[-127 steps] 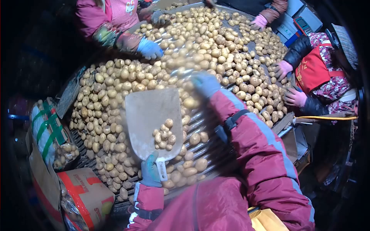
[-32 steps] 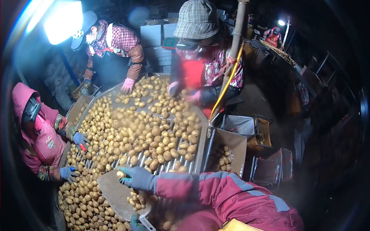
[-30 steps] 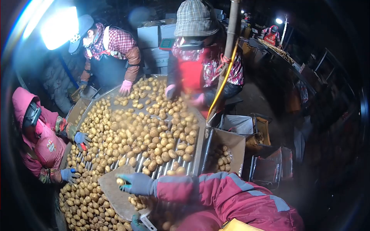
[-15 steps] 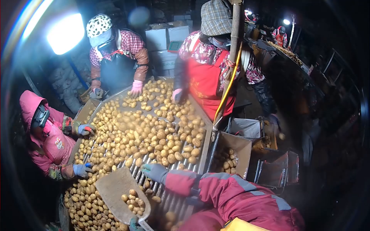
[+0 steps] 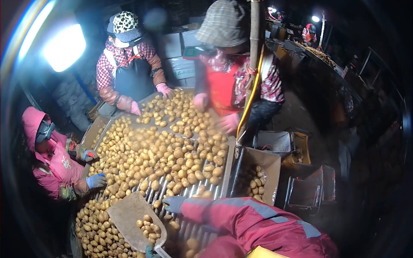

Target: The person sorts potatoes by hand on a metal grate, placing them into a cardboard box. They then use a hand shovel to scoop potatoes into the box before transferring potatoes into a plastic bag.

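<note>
A broad scoop shovel (image 5: 129, 215) lies tilted over the sorting grate, with several potatoes (image 5: 149, 228) on its blade. My left hand (image 5: 150, 251), in a teal glove, is partly cut off at the bottom edge and grips the shovel beside its pale handle. In a grey-blue glove and red sleeve, my right hand (image 5: 174, 204) reaches low over the metal rollers (image 5: 189, 225). A single potato (image 5: 157, 204) sits right at its fingertips; the fingers point down and are mostly hidden. Many potatoes (image 5: 172, 155) cover the grate beyond.
Three co-workers stand around the table: one in a pink hood (image 5: 34, 122), one in a spotted hat (image 5: 124, 21), one in a red apron (image 5: 221, 86). A pole (image 5: 254, 56) rises at the right corner. Lined crates (image 5: 271, 172) stand right; a potato heap (image 5: 97, 228) lies lower left.
My right hand has moved slightly down, its fingers now lower at a potato. The shovel stays nearly still. Across the table, the co-workers' hands have shifted, and the red-aproned person has turned back toward the potatoes.
</note>
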The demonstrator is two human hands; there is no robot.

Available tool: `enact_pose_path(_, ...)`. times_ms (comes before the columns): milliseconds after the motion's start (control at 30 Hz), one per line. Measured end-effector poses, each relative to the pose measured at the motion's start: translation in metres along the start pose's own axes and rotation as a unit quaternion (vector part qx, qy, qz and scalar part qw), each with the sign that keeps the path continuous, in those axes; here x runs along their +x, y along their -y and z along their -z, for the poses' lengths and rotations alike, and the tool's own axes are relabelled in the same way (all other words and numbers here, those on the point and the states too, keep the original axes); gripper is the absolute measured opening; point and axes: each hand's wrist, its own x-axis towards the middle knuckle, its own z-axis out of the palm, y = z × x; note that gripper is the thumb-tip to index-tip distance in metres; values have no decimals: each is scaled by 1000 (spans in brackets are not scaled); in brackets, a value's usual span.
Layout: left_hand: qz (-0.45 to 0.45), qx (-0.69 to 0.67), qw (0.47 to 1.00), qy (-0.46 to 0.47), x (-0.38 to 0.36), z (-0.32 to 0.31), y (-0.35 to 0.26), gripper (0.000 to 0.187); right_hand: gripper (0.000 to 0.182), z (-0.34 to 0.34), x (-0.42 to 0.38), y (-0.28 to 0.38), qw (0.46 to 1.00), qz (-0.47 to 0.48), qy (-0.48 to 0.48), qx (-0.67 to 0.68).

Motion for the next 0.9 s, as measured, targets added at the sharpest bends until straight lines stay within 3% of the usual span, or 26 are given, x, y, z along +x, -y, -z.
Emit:
enact_pose_path(100,5,0,1000,15,-1,-12,3,45,36,38,-27,15,998,8,66,6)
enact_pose_path(200,13,-3,999,38,-4,-25,8,47,45,61,-75,22,951,-70,169,250)
enact_pose_path(300,33,-12,997,71,-11,-47,20,49,64,72,-117,27,904,-114,234,339)
enact_pose_path(333,45,-16,995,83,-14,-57,24,50,65,76,-131,37,878,-101,236,404)
enact_pose_path(400,74,-24,991,108,-24,-82,33,51,66,107,-159,64,856,-154,268,414)
enact_pose_path(433,93,-28,988,122,-30,-94,39,52,64,85,-157,49,834,-130,246,476)
enact_pose_path(533,149,-40,977,150,-49,-136,51,54,60,62,-154,19,794,-209,230,522)
enact_pose_path(567,165,-44,972,161,-55,-146,56,55,63,48,-154,1,783,-173,222,554)
enact_pose_path(600,117,-2,982,150,-42,-144,74,66,62,43,-154,-3,797,-187,187,544)
enact_pose_path(667,179,-77,956,221,-16,-133,102,57,59,41,-155,-10,820,-213,116,518)
enact_pose_path(700,148,-49,957,243,23,-110,128,45,51,61,-173,12,830,-227,29,509)
enact_pose_path(733,114,-54,957,260,36,-108,142,34,47,97,-191,28,792,-247,47,556)
enact_pose_path(800,104,-16,960,261,9,-131,143,34,46,113,-203,25,806,-285,28,518)
enact_pose_path(833,95,14,962,254,-8,-146,141,36,43,83,-197,-6,800,-213,12,561)
enact_pose_path(900,77,74,965,238,-32,-166,137,41,43,99,-211,-16,856,-202,-3,476)
